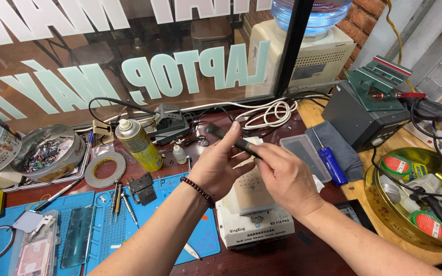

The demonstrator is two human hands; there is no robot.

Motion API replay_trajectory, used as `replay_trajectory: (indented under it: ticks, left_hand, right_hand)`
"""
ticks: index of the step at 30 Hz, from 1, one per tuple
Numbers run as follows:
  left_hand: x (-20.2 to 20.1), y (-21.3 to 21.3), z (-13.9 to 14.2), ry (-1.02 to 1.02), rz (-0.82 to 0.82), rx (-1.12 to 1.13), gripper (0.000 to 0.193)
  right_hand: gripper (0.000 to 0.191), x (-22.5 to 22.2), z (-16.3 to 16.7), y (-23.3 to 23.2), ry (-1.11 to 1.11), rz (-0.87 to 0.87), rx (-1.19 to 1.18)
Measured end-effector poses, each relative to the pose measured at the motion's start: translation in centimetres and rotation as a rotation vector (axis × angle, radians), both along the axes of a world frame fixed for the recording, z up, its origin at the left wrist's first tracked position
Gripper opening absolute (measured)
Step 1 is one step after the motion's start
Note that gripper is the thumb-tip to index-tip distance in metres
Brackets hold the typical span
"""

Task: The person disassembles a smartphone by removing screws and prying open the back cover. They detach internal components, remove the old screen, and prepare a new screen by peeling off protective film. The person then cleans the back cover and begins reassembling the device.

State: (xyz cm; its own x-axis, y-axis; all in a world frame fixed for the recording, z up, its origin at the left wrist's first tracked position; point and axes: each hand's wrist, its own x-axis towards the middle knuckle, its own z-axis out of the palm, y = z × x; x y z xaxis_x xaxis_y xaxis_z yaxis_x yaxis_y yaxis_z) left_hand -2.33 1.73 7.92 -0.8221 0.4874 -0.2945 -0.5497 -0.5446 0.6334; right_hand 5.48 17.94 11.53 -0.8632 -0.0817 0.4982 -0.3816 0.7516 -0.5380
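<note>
Item: dark flat bar-shaped tool (231, 139), slim and black, held in the air above the white heating unit (254, 214) that stands on the tabletop (287, 258).
Left hand (216, 166): over the unit's left half, fingers spread, tips resting on the tool; beaded bracelet (198, 190) at the wrist.
Right hand (285, 176): over the unit's right half, closed on the tool's near end. The two hands meet at the tool.
Left of the unit: blue work mat (103, 225), yellow spray can (139, 144), tape roll (105, 168), round tin of small parts (47, 153).
Right of the unit: blue-handled screwdriver (328, 161), gold tray (384, 220).
</note>
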Motion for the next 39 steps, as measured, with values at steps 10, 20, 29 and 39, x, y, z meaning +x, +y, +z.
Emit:
replay_trajectory:
  ticks: [10, 20, 29, 39]
  left_hand:
    - [-0.3, 0.6, -4.3, -0.239, 0.009, 0.072, 0.032]
    - [-0.7, -5.1, -6.0, -0.432, 0.182, -0.343, 0.028]
    - [-1.7, -7.9, -8.7, -0.407, 0.282, -0.421, 0.023]
    - [-0.9, -6.7, -7.1, -0.399, 0.170, -0.363, 0.014]
  right_hand:
    - [0.072, -2.5, -0.8, 1.0, -0.280, 0.162, 0.076]
    - [0.070, -4.3, -2.6, 0.1, -0.476, -0.056, 0.211]
    - [0.069, -4.5, -3.0, -0.6, -0.604, -0.074, 0.311]
    - [0.077, -5.0, -3.0, -0.5, -0.604, -0.045, 0.306]
